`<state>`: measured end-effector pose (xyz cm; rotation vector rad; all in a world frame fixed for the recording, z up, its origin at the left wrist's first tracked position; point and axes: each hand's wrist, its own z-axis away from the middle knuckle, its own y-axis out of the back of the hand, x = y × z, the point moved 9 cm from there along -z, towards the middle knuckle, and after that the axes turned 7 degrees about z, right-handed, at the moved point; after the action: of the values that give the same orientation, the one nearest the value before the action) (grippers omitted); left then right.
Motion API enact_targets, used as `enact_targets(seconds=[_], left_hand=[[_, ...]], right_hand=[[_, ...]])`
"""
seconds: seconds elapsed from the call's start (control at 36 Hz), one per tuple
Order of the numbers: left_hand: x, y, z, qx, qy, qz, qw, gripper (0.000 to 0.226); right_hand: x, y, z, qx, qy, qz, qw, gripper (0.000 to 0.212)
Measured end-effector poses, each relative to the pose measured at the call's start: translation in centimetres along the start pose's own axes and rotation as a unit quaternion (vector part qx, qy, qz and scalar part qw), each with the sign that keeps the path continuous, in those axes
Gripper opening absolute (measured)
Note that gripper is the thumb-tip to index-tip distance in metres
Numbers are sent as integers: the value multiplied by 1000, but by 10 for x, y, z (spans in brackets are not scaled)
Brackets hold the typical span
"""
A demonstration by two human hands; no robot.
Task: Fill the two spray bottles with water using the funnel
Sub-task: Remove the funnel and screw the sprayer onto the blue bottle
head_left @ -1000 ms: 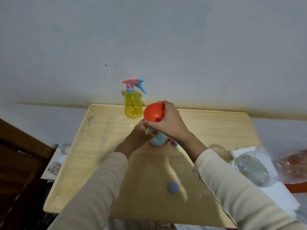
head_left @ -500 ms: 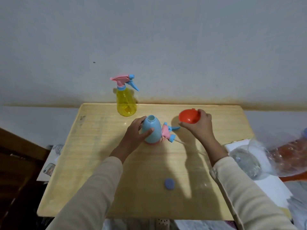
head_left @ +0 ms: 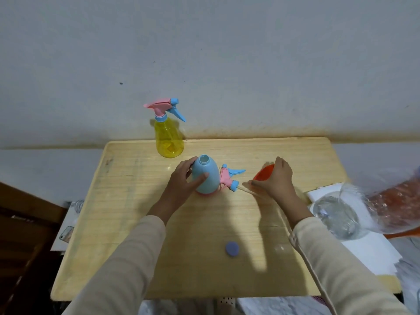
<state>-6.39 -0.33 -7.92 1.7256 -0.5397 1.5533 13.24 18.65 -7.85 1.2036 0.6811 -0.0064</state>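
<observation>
Taking the middle of the wooden table (head_left: 136, 201) as the dial, two spray bottles stand on it: the yellow bottle (head_left: 169, 142) at 11 o'clock by the far edge, with its spray head on, and the blue bottle (head_left: 205, 178) at 12 o'clock, upright with its neck open. The left hand (head_left: 181, 183) wraps its fingers and thumb round the blue bottle's side. One loose spray head (head_left: 228, 178) lies against that bottle's right side. At 2 o'clock the right hand (head_left: 277, 178) curls over the one orange funnel (head_left: 264, 173), gripping it low over the table. One round blue cap (head_left: 232, 248) lies at 5 o'clock, and one clear container (head_left: 338, 214) sits at 3 o'clock, off the table
</observation>
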Motion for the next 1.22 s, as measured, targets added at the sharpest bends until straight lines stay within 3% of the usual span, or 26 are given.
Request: enact_targets(seconds=[0.06,0.11,0.17,0.25,0.36,0.61,0.72,0.81,0.97,1.11,1.22], left_hand=[[1,0,1,5,-2,-1,1000,51],[0,0,1,7,-4,1,1000,51],[0,0,2,7,-6,6,1000,51],[2,1,2,6,-12,4,1000,47],[3,2,-1,-1,-14,-2,1000,46],[1,2,-1,-10,1,-3,1000,56],[4,0,-2,-18,2,-2,1000,61],[6,0,-1,-15,4,7,1000,61],[-2,0,2,-5,43,51,998,65],[-2,-1,4,-2,49,65,997,69],[-4,-1,3,-3,49,62,997,68]], right_hand=[[-17,4,4,31,52,-17,998,97],[-39,2,11,54,114,-12,992,76],[-58,-12,17,38,154,19,987,55],[-75,-44,23,-3,194,101,976,41],[-73,-80,24,-50,174,199,963,33],[-73,-68,24,-58,171,193,964,23],[-76,-25,19,9,118,11,993,22],[-86,13,22,51,98,-141,984,16],[-126,87,35,123,135,-397,899,17],[-161,127,58,160,195,-479,841,18],[-182,133,68,148,235,-488,828,18]])
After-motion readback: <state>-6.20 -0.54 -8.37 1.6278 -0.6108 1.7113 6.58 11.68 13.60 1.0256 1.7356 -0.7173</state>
